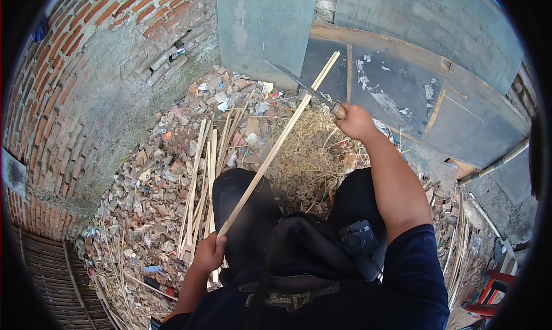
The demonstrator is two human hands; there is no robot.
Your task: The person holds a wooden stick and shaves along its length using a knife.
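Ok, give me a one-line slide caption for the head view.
Seated person's left hand grips a long bamboo strip while the right hand holds a knife against it, above rubble.

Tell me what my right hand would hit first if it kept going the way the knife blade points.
Probably the bamboo strip: the knife in your right hand points up-left and already crosses it near its far end. Beyond that stands the grey panel, though depth is hard to judge here.

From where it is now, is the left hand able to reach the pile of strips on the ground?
Probably yes. The left hand grips the long strip, but the pile lies just above it with nothing between; it would have to let go first.
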